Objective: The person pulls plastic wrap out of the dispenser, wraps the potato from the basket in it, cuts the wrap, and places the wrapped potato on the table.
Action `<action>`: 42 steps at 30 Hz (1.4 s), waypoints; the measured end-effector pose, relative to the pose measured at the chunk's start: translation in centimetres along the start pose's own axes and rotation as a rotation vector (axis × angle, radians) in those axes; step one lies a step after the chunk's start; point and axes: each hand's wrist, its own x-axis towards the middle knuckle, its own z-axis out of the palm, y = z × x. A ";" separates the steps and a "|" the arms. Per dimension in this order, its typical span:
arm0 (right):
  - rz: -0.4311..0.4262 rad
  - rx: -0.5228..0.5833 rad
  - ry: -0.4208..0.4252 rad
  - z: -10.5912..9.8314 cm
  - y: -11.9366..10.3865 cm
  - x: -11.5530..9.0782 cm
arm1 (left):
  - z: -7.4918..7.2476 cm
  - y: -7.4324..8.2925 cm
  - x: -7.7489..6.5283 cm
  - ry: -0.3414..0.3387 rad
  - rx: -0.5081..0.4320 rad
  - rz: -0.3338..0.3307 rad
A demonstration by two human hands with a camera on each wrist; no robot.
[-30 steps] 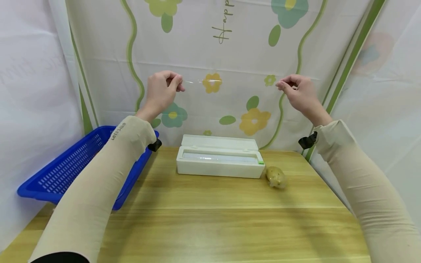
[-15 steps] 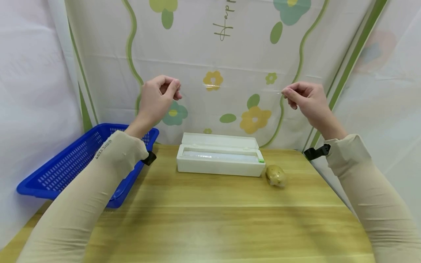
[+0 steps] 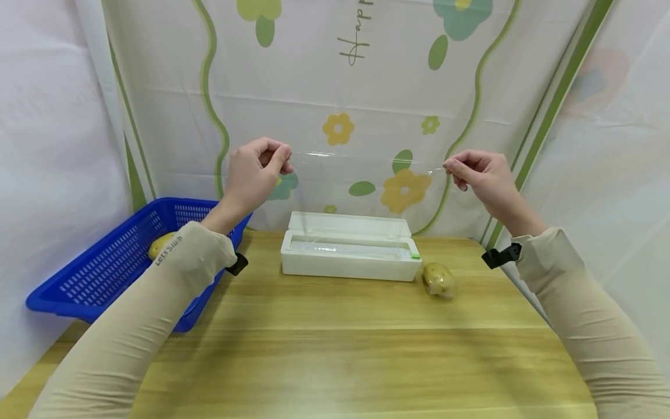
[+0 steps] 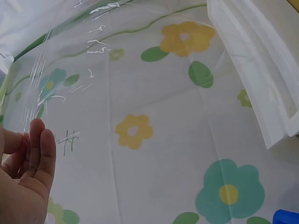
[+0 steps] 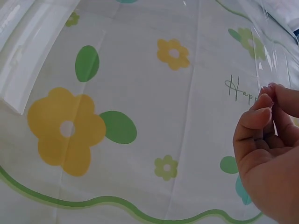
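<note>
A sheet of clear cling film (image 3: 319, 154) stretches between both hands above the table, its top edge catching the light. My left hand (image 3: 250, 174) pinches one corner between thumb and fingers; in the left wrist view the film (image 4: 98, 46) runs up from the fingertips in creases. The opposite corner is pinched by my right hand (image 3: 484, 177), also seen in the right wrist view. Below and between the hands stands a white cling film box (image 3: 348, 266), its lid tipped back and a roll (image 3: 345, 249) inside. A potato (image 3: 438, 279) wrapped in film lies beside its right end.
A blue plastic basket (image 3: 57, 302) stands at the left, partly hidden behind the left sleeve, with a yellowish potato (image 3: 159, 247) inside. Flower-printed white cloth (image 3: 293, 75) hangs behind the wooden table (image 3: 335, 361) and along both sides.
Both hands have come down toward the box, and the film's edge between them has dropped too. The left forearm has shifted left, and the potato in the basket now shows. Box and wrapped potato stay put.
</note>
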 end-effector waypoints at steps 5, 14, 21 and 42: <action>0.033 0.017 -0.015 0.4 0.1 -0.8 | -0.2 -0.3 -0.8 -0.041 0.021 -0.004; 0.439 0.102 -0.226 2.3 3.6 -8.5 | -0.5 -1.8 -7.4 -0.462 0.022 -0.210; 0.574 -0.231 -0.398 4.2 5.8 -13.1 | 1.3 -3.8 -13.8 -0.742 0.009 -0.402; 0.436 -0.559 -0.543 8.3 6.3 -20.1 | 2.3 -4.7 -20.2 -0.943 0.000 -0.480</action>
